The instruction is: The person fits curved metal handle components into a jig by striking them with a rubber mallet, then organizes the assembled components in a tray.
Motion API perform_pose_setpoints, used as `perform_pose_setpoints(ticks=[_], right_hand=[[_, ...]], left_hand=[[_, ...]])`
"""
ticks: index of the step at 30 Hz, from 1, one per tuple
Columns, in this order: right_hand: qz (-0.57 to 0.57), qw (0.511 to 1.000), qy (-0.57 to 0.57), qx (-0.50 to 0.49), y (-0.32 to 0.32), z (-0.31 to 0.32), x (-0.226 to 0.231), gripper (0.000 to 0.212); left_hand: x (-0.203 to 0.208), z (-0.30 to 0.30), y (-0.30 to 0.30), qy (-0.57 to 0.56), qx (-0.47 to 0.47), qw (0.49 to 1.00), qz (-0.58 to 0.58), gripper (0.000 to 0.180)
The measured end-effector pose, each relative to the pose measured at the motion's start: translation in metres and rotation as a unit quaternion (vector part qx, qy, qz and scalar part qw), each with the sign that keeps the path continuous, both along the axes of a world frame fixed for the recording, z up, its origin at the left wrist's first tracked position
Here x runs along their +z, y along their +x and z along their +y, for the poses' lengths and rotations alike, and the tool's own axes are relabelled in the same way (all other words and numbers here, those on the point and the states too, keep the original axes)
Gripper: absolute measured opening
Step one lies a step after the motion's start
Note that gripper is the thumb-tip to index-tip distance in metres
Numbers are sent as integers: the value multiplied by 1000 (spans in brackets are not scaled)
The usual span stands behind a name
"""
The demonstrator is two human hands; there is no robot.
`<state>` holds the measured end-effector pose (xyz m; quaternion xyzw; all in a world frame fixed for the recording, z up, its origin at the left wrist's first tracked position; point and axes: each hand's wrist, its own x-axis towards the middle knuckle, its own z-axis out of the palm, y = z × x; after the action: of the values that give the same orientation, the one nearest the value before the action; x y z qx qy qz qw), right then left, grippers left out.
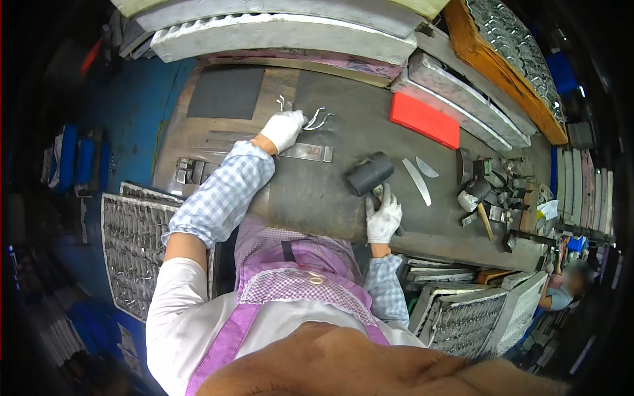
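Observation:
My left hand (284, 130), in a white glove, reaches across the bench with its fingers closed on a thin bent silvery metal piece (318, 119). Another bent end (282, 103) shows just past the fingers; I cannot tell whether it is part of the same piece. Close to the bench's front edge, my gloved right hand (384, 219) is closed round the handle of a mallet. The mallet's black cylindrical head (369, 173) lies beyond the fingers, and most of the handle is hidden. A flat steel bar (307, 152) lies beside my left wrist.
Two blade-shaped metal strips (417, 181) and a red flat box (424, 120) lie right of the mallet. A wooden-handled hammer (485, 220) rests among metal tools farther right. Pale trays (284, 38) stack along the back. Racks of metal parts (135, 247) stand at left.

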<state>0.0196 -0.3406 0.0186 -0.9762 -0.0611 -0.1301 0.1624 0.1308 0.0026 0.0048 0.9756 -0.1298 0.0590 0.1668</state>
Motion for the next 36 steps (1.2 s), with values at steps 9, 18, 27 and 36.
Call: perform_pose_setpoints(ticks=[9,18,27,36], right_hand=[[326,784,524,-66,-27,22,-12,31],[288,902,322,-2,-51,24,-39,28],[326,918,223,-14,-49,24,-31,38],[340,890,303,-24,-40,33,-5,35]], left_hand=[[36,-17,-98,-112,41,982,-145,30],[0,-39,-128,-81,94,990,-65,18],[6,-27,-122,-94,103,985,-105,16],[-10,-20,-138,-420,48,903,-79,17]])
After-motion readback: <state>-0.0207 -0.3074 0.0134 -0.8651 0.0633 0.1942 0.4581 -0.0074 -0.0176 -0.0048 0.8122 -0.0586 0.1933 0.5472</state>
